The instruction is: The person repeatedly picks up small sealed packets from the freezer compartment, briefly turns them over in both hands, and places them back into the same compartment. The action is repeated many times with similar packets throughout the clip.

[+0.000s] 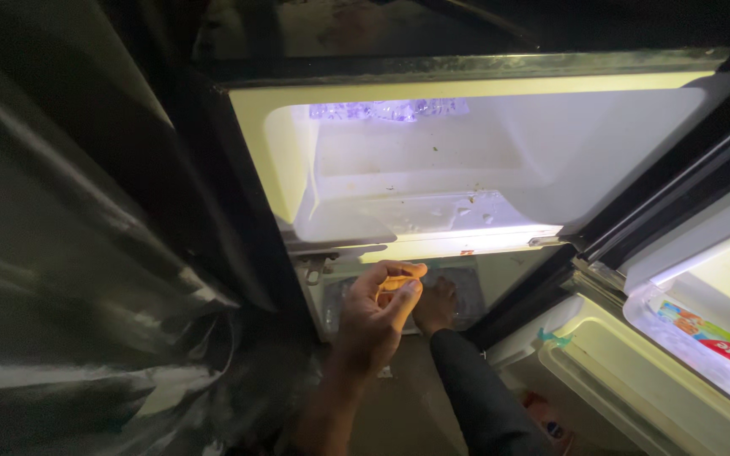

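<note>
While the frosty white freezer box (433, 181) glowed up top, lower-center the left hand (375, 317) had its fingers pinched around a small orange piece (395, 284).

A: An open fridge (500, 152) is seen from above, its freezer compartment (433, 169) lit white, with a clear ice tray (390, 110) lying at the far wall.

B: And the hand?

A: A left hand (378, 312) is raised near the lower edge of the compartment, and a small orange piece (394, 285) is pinched between thumb and fingers.

B: What is seen below it?

A: A bare foot (437, 306) and a dark trouser leg (479, 388) are seen on the floor, just right of the hand.

B: To the right?

A: The open door (635, 371) is seen, with a toothpaste box (711, 338) lying in its shelf. A dark curtain (69, 253) hangs at left.
</note>
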